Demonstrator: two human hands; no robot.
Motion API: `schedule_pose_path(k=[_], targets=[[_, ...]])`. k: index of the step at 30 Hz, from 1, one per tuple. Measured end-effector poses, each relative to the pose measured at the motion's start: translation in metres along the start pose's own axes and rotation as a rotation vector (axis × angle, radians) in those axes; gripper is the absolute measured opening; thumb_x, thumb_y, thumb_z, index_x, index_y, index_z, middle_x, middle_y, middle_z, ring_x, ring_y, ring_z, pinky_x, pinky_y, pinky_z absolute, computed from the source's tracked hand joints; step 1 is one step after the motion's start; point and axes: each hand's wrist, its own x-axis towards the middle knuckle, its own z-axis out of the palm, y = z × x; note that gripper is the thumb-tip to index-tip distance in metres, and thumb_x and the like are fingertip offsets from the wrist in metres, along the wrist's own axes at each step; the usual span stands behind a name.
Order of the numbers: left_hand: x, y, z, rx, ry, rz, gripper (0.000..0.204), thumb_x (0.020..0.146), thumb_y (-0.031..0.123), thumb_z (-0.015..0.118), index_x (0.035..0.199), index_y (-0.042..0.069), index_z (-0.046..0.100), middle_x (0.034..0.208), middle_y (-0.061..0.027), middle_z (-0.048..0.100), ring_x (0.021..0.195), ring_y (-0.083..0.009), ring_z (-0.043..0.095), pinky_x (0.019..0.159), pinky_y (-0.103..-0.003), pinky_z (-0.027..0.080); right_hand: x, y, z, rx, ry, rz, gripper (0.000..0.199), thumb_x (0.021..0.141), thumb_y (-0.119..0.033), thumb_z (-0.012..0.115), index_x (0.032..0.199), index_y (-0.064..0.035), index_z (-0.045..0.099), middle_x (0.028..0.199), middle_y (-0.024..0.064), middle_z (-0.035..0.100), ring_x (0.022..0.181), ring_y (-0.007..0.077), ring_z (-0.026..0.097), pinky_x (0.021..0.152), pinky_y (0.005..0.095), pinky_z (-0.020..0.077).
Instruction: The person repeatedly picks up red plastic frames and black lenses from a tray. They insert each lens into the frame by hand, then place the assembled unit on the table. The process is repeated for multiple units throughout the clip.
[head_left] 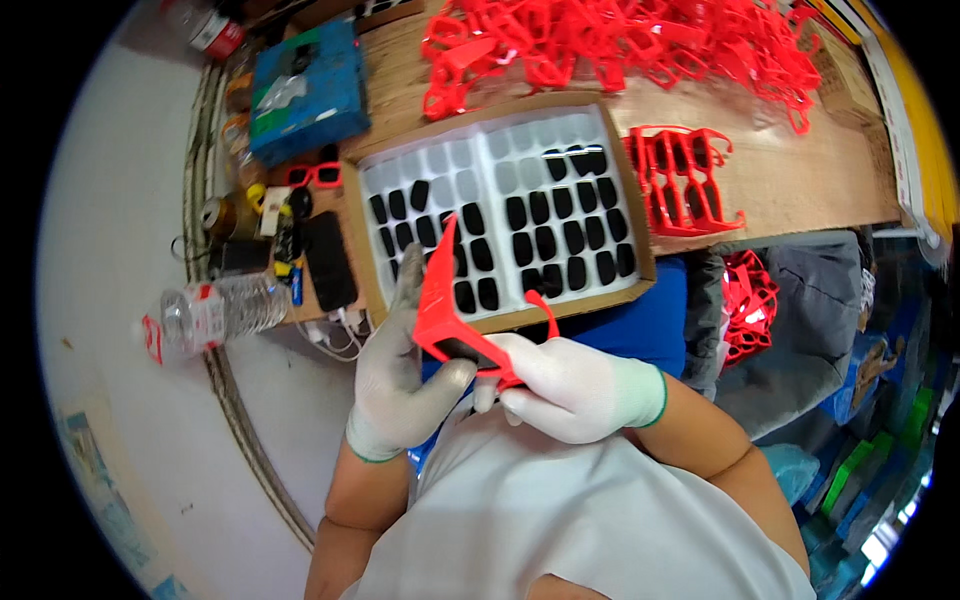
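A pair of red sunglasses [434,300] is held in front of my body, one temple pointing up and away. A dark lens shows in the rim nearer my left hand [385,385]; that hand, in a white glove with greyed fingers, has its thumb against the lens area and its fingers behind the frame. My right hand [575,388], gloved in white with a green cuff edge, grips the other side of the frame and hides that rim. Just beyond lies a cardboard box [640,262] with white trays of dark lenses [545,243] in rows, several pockets showing no dark lens.
Red frames [610,45] are heaped at the back of the table; several red sunglasses [675,180] lie right of the box. On the left are a blue box [308,90], a phone [329,260], a can [220,216] and a plastic bottle [215,312]. A grey bag [810,320] hangs at right.
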Motion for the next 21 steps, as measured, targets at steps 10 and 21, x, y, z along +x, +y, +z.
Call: schedule_pose_path(k=[10, 21], targets=[[0.095, -0.006, 0.049, 0.423, -0.183, 0.279, 0.062, 0.077, 0.031, 0.086, 0.121, -0.002, 0.056, 0.137, -0.0270, 0.057, 0.125, -0.0351, 0.058, 0.104, -0.041, 0.045, -0.051, 0.004, -0.062, -0.564, 0.460, 0.059, 0.061, 0.089, -0.002, 0.053, 0.147, 0.0052, 0.037, 0.090, 0.0208, 0.065, 0.070, 0.0366, 0.066, 0.064, 0.0413, 0.0551], [0.308, -0.050, -0.027, 0.935, 0.030, -0.091, 0.053, 0.085, 0.030, 0.068, 0.123, -0.006, 0.060, 0.112, -0.0243, 0.069, 0.107, -0.0348, 0.067, 0.095, -0.040, 0.049, -0.113, 0.100, -0.262, -0.834, 0.882, 0.805, 0.029, 0.091, -0.015, 0.052, 0.116, -0.0012, 0.059, 0.104, 0.0303, 0.066, 0.104, 0.0469, 0.061, 0.090, 0.0508, 0.0500]])
